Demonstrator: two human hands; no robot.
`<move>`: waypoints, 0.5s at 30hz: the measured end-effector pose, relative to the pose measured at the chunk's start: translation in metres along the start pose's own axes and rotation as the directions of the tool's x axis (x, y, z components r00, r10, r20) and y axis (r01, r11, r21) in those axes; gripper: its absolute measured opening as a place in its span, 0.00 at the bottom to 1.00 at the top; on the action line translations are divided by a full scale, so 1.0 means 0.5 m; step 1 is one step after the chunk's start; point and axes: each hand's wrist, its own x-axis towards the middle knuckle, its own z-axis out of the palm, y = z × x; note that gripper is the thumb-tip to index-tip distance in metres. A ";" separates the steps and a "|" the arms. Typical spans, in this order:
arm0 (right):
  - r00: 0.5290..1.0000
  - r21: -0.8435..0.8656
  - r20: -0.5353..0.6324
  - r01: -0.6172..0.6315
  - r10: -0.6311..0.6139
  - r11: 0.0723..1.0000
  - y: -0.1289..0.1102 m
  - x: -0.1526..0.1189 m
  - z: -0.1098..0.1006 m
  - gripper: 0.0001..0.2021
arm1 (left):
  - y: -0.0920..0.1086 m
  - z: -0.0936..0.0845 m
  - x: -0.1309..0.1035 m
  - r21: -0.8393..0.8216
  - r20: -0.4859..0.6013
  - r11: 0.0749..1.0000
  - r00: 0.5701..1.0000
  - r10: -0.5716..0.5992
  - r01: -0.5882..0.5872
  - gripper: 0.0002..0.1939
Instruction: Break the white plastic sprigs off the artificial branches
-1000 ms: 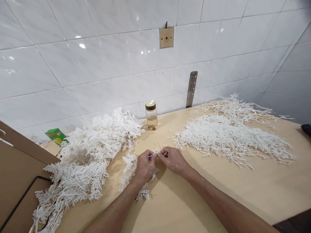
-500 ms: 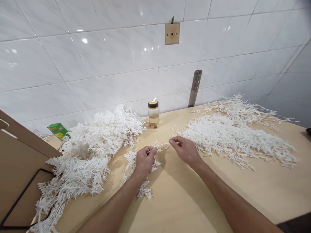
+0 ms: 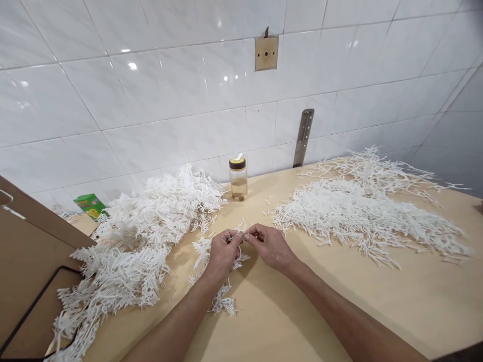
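Note:
Over the middle of the table, my left hand (image 3: 225, 250) is closed in a pinch on a white branched sprig (image 3: 222, 303), whose spread-out twigs show below and behind the hand. Against its fingertips, my right hand (image 3: 270, 247) pinches with thumb and forefinger; whatever lies between them is too small to make out. Just beyond the fingers lie a few loose white bits (image 3: 241, 224). To the left rises a large heap of white branched sprigs (image 3: 151, 221), and to the right spreads a flatter pile of similar white pieces (image 3: 354, 208).
A clear jar (image 3: 238, 182) with a dark-rimmed yellow lid and some liquid stands near the tiled wall (image 3: 151, 90). Thin bare white stems (image 3: 381, 168) lie at the back right of the table (image 3: 287, 317). A green packet (image 3: 89, 205) and a brown board (image 3: 33, 271) are at the left.
My right hand has moved left, from beside the right pile to my left fingertips. My left hand has stayed almost in place with the sprig.

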 end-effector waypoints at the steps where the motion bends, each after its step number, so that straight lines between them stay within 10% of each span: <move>1: 1.000 -0.015 -0.006 0.003 -0.003 1.000 -0.002 -0.001 0.000 0.10 | 0.002 0.000 -0.001 0.002 -0.001 1.000 1.000 -0.003 0.003 0.19; 15: 0.881 -0.262 0.087 0.471 -0.465 0.842 -0.018 -0.043 0.041 0.10 | 0.003 -0.012 0.020 -0.156 -0.051 0.984 0.995 -0.090 0.081 0.23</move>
